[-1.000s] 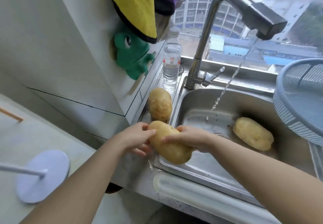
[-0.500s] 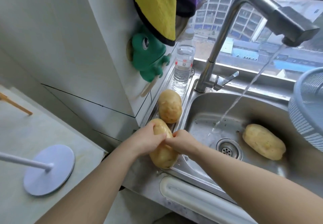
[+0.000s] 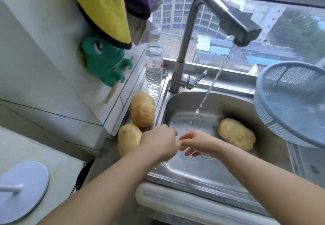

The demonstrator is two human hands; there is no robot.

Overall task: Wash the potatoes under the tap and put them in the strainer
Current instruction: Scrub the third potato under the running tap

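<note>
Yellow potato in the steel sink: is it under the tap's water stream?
No, the water stream hits bare steel sink, clear of the yellow potato.

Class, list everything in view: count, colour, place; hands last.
sink: one, steel, centre
potatoes: three, yellow-brown; two on the ledge left of the sink, one in the basin
tap: one, steel, behind the basin, running
strainer: one, pale blue, right edge
bottle: one, clear, beside the tap
frog toy: one, green, left wall
cloths: two, yellow and purple, hanging top
disc: one, pale blue, lower left
left hand: at the sink's left rim
right hand: open, over the basin
</note>
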